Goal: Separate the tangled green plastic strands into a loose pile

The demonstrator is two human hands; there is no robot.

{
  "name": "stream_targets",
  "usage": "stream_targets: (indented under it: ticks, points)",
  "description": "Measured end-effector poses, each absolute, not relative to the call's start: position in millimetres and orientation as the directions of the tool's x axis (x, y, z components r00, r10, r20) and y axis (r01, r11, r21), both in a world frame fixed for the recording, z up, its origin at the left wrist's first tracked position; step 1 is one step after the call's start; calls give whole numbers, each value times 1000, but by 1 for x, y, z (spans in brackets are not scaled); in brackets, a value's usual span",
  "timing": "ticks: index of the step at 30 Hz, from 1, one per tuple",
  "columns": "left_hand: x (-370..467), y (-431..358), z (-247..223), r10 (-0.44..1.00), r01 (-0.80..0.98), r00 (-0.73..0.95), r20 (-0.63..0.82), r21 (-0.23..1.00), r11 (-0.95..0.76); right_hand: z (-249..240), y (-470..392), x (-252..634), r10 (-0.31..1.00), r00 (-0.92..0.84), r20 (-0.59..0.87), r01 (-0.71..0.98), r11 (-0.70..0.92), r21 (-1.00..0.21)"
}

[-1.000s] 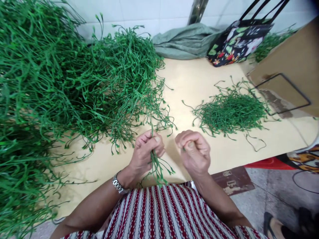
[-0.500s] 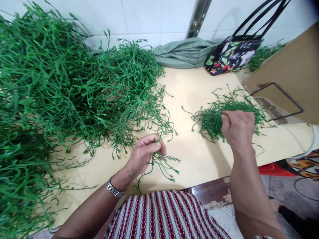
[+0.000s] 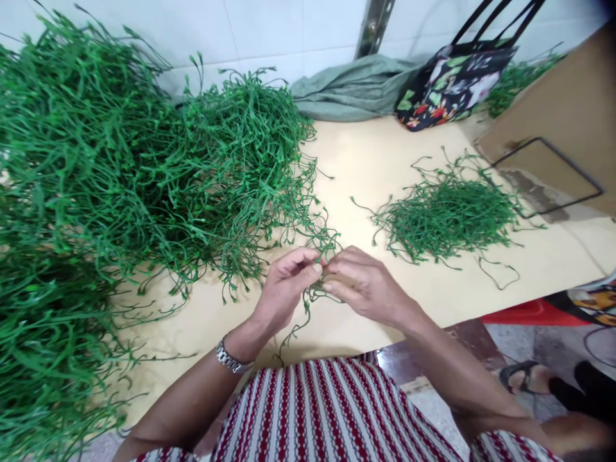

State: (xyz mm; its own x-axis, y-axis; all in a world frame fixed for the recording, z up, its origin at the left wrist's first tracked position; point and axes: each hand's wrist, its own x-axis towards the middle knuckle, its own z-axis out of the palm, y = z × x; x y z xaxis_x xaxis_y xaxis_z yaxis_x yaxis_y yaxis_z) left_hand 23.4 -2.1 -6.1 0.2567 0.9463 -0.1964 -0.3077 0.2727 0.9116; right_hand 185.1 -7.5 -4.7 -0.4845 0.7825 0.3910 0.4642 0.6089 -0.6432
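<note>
My left hand (image 3: 291,285), with a metal watch at its wrist, pinches a small bunch of thin green stems (image 3: 308,308) near the table's front edge. These look like artificial plant stems with small branched tips. Fingertip to fingertip with it, my right hand (image 3: 368,285) is closed on the same bunch from the right. The fingers hide most of the pinched part. Just beyond both hands lie loose stems from the large green heap (image 3: 192,173). A smaller pile of thin green stems (image 3: 450,215) lies to the right of my right hand.
At the back against the tiled wall are a grey-green cloth (image 3: 351,90) and a floral black bag (image 3: 447,90). A cardboard piece (image 3: 568,122) with a dark wire frame (image 3: 572,163) stands at right. Another person's sandalled foot (image 3: 524,377) shows below the table.
My right hand has come left from the smaller pile to meet my left hand at the bunch. My left hand has stayed nearly in place, still pinching stems. The view has shifted slightly.
</note>
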Motion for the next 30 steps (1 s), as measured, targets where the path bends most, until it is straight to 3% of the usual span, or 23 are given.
stream_targets:
  ticks: [5, 16, 19, 23, 30]
  points:
    - [23, -5, -10, 960, -273, 239, -149, 938, 214, -22, -13, 173, 822, -357, 444, 384, 562, -732]
    - [9, -13, -12, 919, 34, 379, -106, 994, 100, -38, -27, 169, 726, -226, 650, 489, 662, -569]
    - [11, -14, -10, 940, 128, 340, 24, 989, -72, -41, -29, 168, 732, -227, 643, 469, 660, -586]
    - [12, -16, -7, 923, 270, 327, 204, 916, -298, -38, -31, 170, 789, -246, 562, 376, 613, -695]
    - [13, -18, -11, 928, 188, 371, -36, 982, -37, -34, -33, 173, 871, -256, 418, 339, 486, -805]
